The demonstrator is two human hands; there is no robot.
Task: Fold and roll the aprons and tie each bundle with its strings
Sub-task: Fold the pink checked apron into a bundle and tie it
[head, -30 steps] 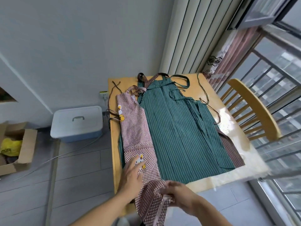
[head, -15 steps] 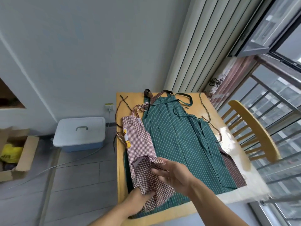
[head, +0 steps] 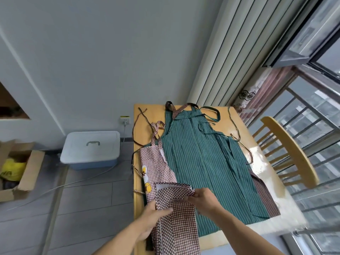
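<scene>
A red-and-white checked apron (head: 156,168) lies folded lengthwise along the left side of the wooden table (head: 237,124), with its bottom end doubled back toward the bib. My left hand (head: 154,218) grips the left edge of that folded-over part. My right hand (head: 202,198) pinches its upper right corner. Its checked neck strap (head: 156,128) and a thin side string (head: 137,171) trail off the bib. A green striped apron (head: 207,162) lies spread flat beside it, and a brown striped apron (head: 265,196) shows from under its right edge.
A wooden chair (head: 290,153) stands at the table's right side by the window railing. On the floor to the left are a white-lidded blue storage box (head: 90,150), a white cable (head: 55,188) and an open cardboard box (head: 22,172) with a yellow bag.
Both hands have lifted the checked apron's hanging bottom end off the near table edge and folded it up over the apron's middle. The view has tilted upward.
</scene>
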